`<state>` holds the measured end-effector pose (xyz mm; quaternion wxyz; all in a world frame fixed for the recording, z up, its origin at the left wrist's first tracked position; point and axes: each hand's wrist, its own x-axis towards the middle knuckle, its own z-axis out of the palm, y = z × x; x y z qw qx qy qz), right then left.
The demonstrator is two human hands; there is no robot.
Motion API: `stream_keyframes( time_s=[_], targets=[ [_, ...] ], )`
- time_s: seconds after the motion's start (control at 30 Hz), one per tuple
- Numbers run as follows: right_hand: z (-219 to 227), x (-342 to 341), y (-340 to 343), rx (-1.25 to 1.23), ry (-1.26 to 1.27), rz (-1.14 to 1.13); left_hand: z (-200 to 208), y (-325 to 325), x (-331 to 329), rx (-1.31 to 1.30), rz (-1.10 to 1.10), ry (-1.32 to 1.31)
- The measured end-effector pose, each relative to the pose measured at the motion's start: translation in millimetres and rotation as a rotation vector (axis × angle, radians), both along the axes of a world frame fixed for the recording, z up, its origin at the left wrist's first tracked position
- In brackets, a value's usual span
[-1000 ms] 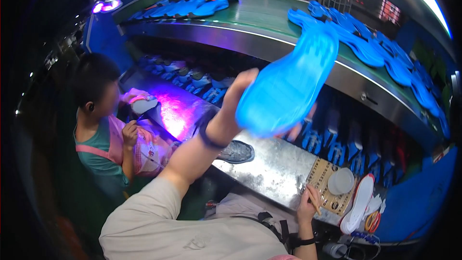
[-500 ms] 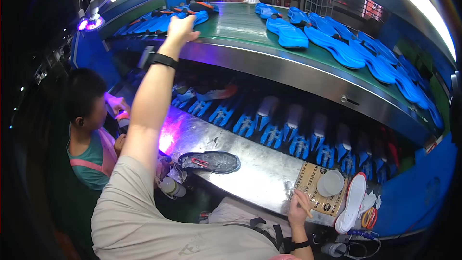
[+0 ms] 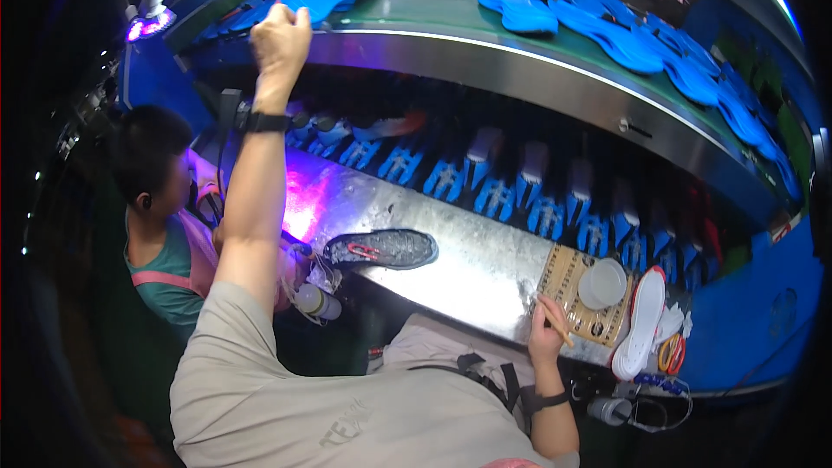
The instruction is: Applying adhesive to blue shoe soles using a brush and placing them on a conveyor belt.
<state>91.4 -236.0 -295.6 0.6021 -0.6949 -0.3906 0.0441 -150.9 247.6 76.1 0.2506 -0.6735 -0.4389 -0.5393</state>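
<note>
My left hand (image 3: 282,42) is raised to the upper green belt, its fingers closed at the near end of a blue shoe sole (image 3: 322,2). More blue soles with orange parts lie behind that one. Low at the right, my right hand (image 3: 544,335) grips a thin wooden stick (image 3: 555,321); its tip is too small to make out. On the metal bench between my arms lies a dark shoe (image 3: 381,249) with a red piece on it. A whitish tub (image 3: 602,283) sits on a brown printed cardboard sheet (image 3: 568,270) beside my right hand.
A white sole with a red edge (image 3: 640,322) and orange-handled scissors (image 3: 670,353) lie at the bench's right end. Blue soles (image 3: 598,30) line the upper belt; shoe parts (image 3: 494,195) fill the shelf below. A co-worker (image 3: 165,217) sits close at left, near a purple-lit spot.
My left hand has drawn back from the belt toward the left and closed, a blue sole shifting with it. The right hand still holds the stick. The whole view has tilted downward.
</note>
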Motion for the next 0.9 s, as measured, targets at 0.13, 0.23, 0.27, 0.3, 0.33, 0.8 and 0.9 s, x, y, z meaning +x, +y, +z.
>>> stream_keyframes(
  time_s=[0.13, 0.23, 0.27, 0.3, 0.33, 0.8, 0.9],
  targets=[
    [6.4, 0.9, -1.6, -0.069, 0.329, -0.034, -9.7, -73.2, -21.0, 0.247, 0.007, -0.091],
    [30.0, 18.7, -16.1, 0.020, 0.239, -0.066, -27.3, -116.4, -18.9, 0.094, -0.107, -0.360],
    [40.5, 29.1, -21.7, 0.017, 0.106, -0.110, -42.7, -128.7, -8.5, 0.005, -0.524, -0.617],
    [52.4, 40.8, -29.2, -0.017, 0.090, -0.151, -51.1, -142.3, -6.0, -0.120, -0.671, -0.729],
    [64.0, 54.6, -34.0, -0.046, 0.062, -0.183, -65.0, -156.2, -0.7, -0.199, -0.860, -0.731],
    [102.9, 111.5, -43.7, -0.329, -0.052, -0.280, -283.3, -321.9, 35.0, -2.146, -1.855, -0.979],
    [102.5, 107.1, -46.6, -0.176, -0.061, -0.279, -294.8, -349.1, 24.5, -2.455, -1.921, -0.977]
  ],
)
